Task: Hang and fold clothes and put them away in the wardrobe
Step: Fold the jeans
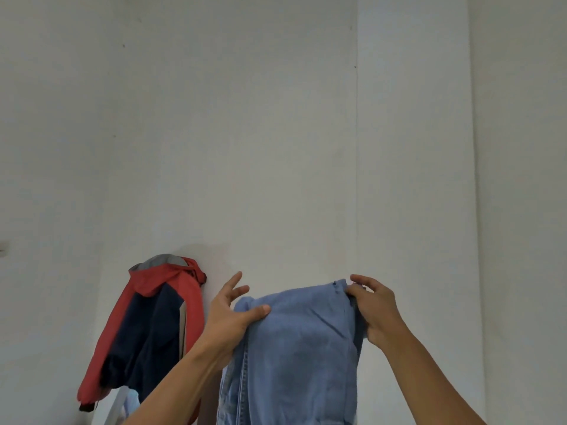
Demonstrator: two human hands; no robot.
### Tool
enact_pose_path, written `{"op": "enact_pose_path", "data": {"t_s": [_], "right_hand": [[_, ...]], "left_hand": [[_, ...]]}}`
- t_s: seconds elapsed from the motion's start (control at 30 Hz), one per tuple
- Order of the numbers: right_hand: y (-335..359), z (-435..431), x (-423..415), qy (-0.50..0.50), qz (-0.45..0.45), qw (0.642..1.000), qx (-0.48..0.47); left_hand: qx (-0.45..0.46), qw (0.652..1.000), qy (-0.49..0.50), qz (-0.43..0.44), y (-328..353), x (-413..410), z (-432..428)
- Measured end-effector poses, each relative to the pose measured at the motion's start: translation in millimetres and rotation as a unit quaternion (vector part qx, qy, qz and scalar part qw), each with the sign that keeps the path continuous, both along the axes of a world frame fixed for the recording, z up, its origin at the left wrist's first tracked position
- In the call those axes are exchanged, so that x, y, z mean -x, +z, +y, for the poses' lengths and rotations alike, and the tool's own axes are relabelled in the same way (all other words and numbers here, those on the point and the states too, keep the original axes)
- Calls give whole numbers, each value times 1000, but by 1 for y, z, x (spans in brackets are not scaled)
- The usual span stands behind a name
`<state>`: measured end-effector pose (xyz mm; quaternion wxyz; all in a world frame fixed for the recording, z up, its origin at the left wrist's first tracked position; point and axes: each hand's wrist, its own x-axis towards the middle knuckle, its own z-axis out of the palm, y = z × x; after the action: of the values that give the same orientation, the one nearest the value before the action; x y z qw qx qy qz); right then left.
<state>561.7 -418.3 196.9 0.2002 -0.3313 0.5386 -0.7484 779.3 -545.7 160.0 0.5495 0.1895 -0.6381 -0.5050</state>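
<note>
1. Held up near, low in the centre against the white wall [276, 148]: blue denim jeans [300, 348], upper edge stretched roughly level, the rest hanging down past the bottom of view.
2. Left hand [230, 317]: thumb clamped on the front of the upper left corner, two fingers [234, 280] sticking up straight, clear of the cloth; the others hidden behind.
3. Right hand [377, 311]: curled tight, pinching the upper right corner.
4. Probably soft and limp yet fairly weighty; thick, not slippery, not fragile; prone to sag between grips.
5. Best taken at seams or doubled edges for a firm pinch.
6. Farther left, hanging on the wall, apart from the jeans: a red and navy jacket [153, 326].
</note>
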Motion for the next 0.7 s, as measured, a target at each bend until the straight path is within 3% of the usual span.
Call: {"op": "enact_pose_path", "data": {"t_s": [0.2,0.33,0.5,0.63,0.7], "right_hand": [[1,1,9,62,10,998,25],[-5,6,2,29,106,991,-72],[8,5,2,33,2,988,-150],[3,1,-1,21,90,962,-258],[2,-1,-1,29,91,955,-281]], "left_hand": [[17,998,-7,59,9,3,9],[36,997,3,69,19,-1,11],[122,992,34,19,16,-3,27],[191,977,90,-25,15,-2,45],[202,973,102,-45,15,-1,45]]}}
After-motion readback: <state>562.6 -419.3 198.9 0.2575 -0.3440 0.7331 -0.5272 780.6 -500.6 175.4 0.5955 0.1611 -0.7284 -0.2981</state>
